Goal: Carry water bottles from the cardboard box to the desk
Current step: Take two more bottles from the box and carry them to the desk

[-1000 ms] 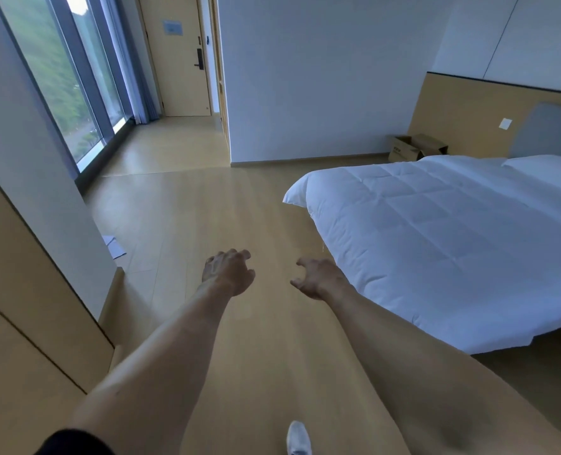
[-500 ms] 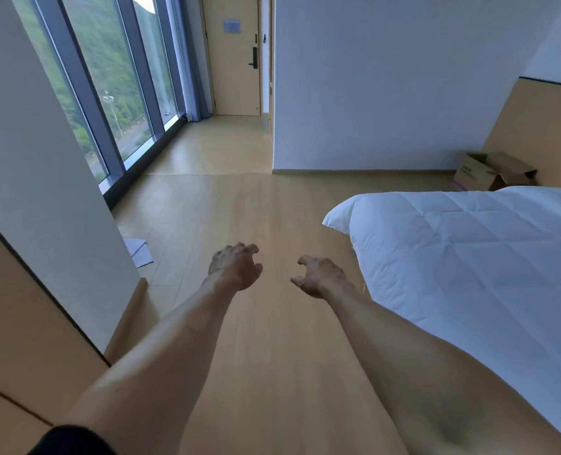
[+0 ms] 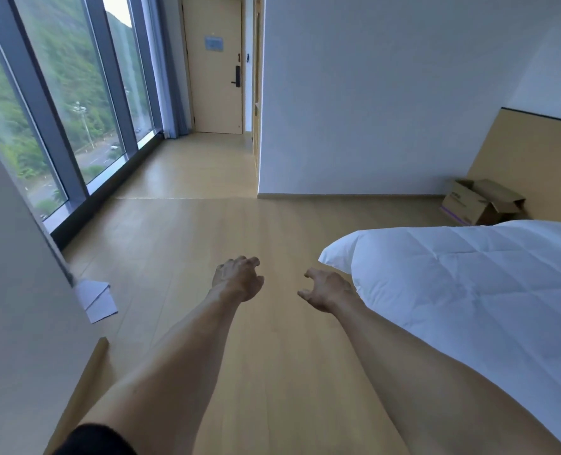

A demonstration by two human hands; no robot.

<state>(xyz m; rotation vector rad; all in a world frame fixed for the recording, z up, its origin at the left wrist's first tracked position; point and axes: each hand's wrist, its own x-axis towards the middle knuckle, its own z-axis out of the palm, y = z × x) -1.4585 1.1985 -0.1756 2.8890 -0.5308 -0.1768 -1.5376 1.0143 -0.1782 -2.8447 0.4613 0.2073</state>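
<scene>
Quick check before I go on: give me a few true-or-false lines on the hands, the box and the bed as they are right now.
1. Both hands are empty. True: the left hand and right hand hold nothing.
2. The box sits on the bed. False: it stands on the floor by the far wall.
3. The box's flaps are open. True.
4. The door stands open. False: it is closed.
5. A bottle lies on the bed. False: none shows.

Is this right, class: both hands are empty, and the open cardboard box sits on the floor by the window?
Not quite. The head view shows the left hand and right hand empty, but the open cardboard box sits on the floor beside the bed, not by the window.
</scene>
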